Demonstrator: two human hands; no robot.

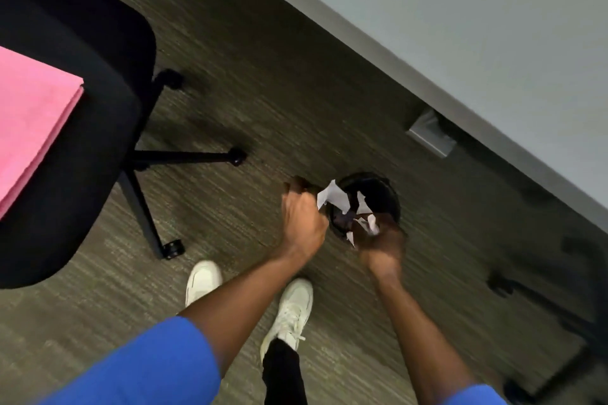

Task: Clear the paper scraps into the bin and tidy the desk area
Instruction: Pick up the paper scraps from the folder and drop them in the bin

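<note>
A small round black bin [381, 189] stands on the carpet under the desk edge. My left hand [304, 217] is curled beside the bin's left rim, with a white paper scrap [330, 196] at its fingers. My right hand [383, 242], blurred by motion, is over the bin's near rim and closed around more white paper scraps [370, 223]. Several torn white pieces hang over the bin's opening between my two hands.
A grey desk [477, 20] runs diagonally across the upper right, with a bracket [431, 135] under its edge. A black office chair [82, 82] carrying pink folders [29, 122] stands at left. Another chair base [552, 306] is at right. My white shoes [292, 309] are below.
</note>
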